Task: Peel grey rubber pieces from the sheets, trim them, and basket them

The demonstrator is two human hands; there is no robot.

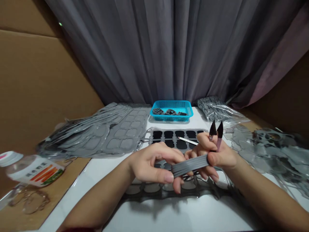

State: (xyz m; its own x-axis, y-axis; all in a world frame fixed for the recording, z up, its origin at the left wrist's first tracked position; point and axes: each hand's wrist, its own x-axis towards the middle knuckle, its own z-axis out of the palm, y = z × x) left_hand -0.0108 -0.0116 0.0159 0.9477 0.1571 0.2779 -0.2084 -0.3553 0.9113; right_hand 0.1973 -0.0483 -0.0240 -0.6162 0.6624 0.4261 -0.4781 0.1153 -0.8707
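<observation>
A thin stack of grey flat pieces (190, 166), layered edge to edge, is held between both hands above the table. My left hand (158, 162) grips its left end between thumb and fingers. The other end is pinched by my right hand (223, 155), which also carries small snips (219, 135), their two dark pointed blades sticking up past the fingers. Below the hands lies a grey moulded sheet (152, 188) with rows of rounded panels, partly hidden. Behind it, a white stick (187, 140) rests across a sheet with black panels (172, 133).
A blue basket (172, 118) with dark pieces stands at the back, beside a clear bag (212, 108). Piled grey sheets (127, 129) lie left, loose grey scraps (272, 151) right. A tilted bottle (36, 170) is at far left. A curtain (164, 48) hangs behind.
</observation>
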